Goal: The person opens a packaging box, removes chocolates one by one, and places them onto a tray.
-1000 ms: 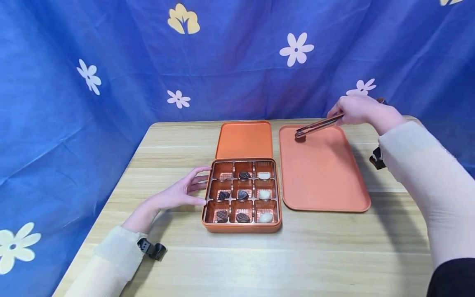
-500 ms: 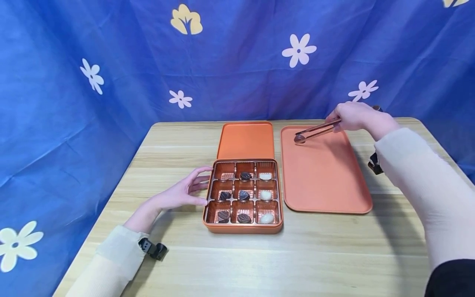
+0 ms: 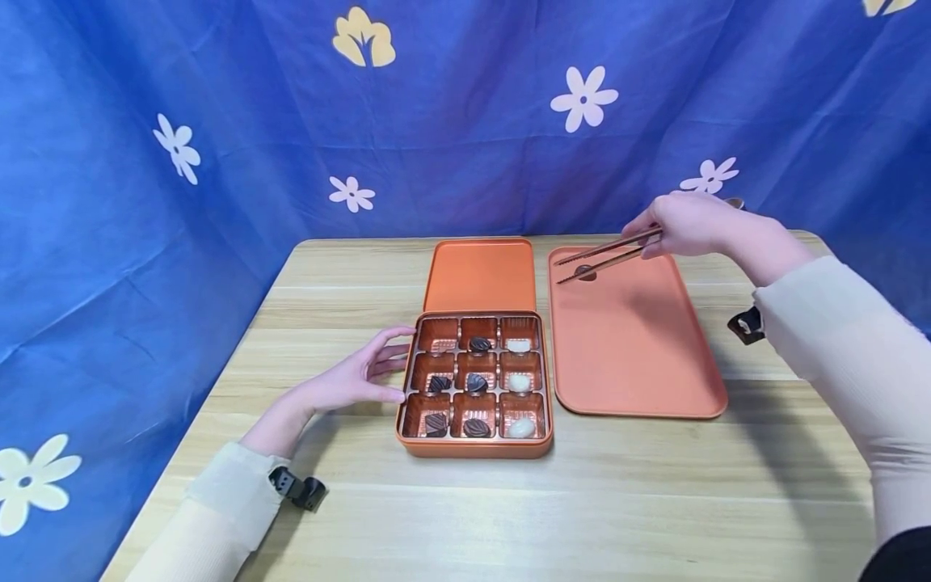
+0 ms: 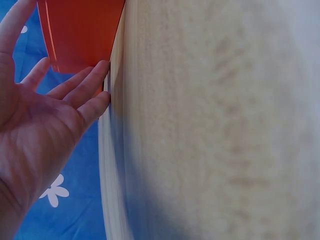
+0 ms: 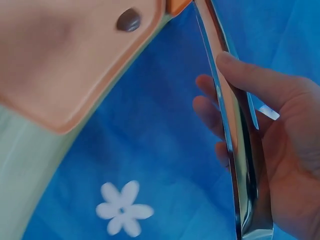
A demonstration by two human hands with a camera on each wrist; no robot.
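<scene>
My right hand [image 3: 687, 225] holds metal tongs [image 3: 618, 260], their two arms spread apart over the far left corner of the pink tray [image 3: 636, 356]. A single dark chocolate [image 5: 128, 20] lies on that tray, clear of the tongs in the right wrist view; in the head view one arm of the tongs crosses over it. Thumb and fingers of my left hand [image 3: 356, 376] are stretched out against the left side of the orange chocolate box [image 3: 476, 449]. Dark chocolates [image 3: 476, 382] sit in its left and middle columns, white chocolates [image 3: 520, 382] in the right one. The far left compartment [image 3: 439, 333] is empty.
The box's orange lid [image 3: 480, 275] lies flat behind the box, its right edge near the tray. All stand on a wooden table [image 3: 465, 517], with a blue flowered curtain [image 3: 451, 105] behind its far edge.
The tongs had the chocolate gripped between their tips; they have since spread apart, leaving it on the tray, and their tips reach further left. My left hand has stayed by the box.
</scene>
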